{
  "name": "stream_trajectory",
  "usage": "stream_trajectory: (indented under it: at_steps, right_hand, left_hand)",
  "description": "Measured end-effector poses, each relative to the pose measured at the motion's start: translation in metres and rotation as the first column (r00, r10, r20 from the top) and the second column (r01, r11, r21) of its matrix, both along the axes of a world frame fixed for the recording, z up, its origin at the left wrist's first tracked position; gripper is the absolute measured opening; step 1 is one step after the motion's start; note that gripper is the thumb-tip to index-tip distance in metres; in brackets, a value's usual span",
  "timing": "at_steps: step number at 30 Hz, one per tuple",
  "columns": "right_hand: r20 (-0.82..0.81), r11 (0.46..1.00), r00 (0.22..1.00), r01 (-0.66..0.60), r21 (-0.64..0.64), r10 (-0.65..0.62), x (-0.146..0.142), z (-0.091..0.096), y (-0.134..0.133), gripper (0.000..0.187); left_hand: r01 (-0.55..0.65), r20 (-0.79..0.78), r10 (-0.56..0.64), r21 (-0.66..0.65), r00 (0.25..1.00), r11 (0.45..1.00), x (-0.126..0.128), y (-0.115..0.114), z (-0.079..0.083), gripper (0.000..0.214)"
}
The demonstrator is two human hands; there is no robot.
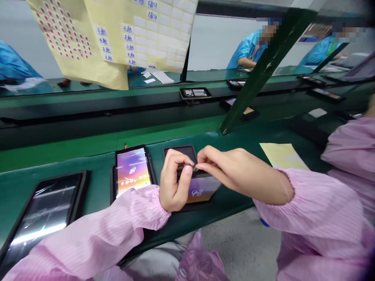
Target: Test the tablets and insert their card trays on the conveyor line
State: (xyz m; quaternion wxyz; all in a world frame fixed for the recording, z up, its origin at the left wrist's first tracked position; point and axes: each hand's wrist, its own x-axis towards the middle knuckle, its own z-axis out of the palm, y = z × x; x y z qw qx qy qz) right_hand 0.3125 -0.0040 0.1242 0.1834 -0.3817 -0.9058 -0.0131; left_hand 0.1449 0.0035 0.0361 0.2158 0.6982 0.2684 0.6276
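My left hand (175, 181) and my right hand (237, 169) meet at the fingertips, both pinched closed around a tiny part that is too small to name. Directly beneath them lies a tablet (202, 189) with a lit purple and orange screen, partly covered by my hands. Behind my left fingers is a black tray (183, 150). Left of that hand, a second lit tablet (131, 169) rests in a black tray, with a small orange-tipped piece sticking up at its top edge.
A large dark-screened tablet (47, 210) lies in a black frame at the left. Yellow paper (283, 154) is on the green bench at the right. A green post (263, 70) slants up from the bench. Several devices sit on the line behind; co-workers in blue are across it.
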Motion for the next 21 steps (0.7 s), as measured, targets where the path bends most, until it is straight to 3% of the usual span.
stream_trajectory:
  at_steps: [3,11,17,21]
  right_hand:
    - [0.024,1.000,0.999,-0.026,-0.001,0.026,0.000,-0.001,-0.003,0.028]
    - [-0.178,0.990,0.976,-0.135,-0.046,0.124,-0.001,-0.016,-0.002,0.021]
    - [-0.187,0.980,0.964,-0.198,-0.019,0.191,-0.002,-0.028,0.001,0.024]
    - [-0.204,0.975,0.957,-0.220,-0.042,0.207,-0.004,-0.026,0.004,0.024]
  left_hand:
    - [-0.002,0.017,0.002,0.005,1.000,1.000,0.001,-0.003,-0.002,0.011]
    - [-0.027,0.047,0.026,0.018,0.999,0.999,0.002,-0.006,-0.003,0.013]
    - [-0.036,0.064,0.034,0.018,0.997,0.999,0.004,-0.006,-0.005,0.012]
    - [-0.059,0.049,0.058,0.031,0.997,0.998,0.005,-0.005,-0.003,0.013]
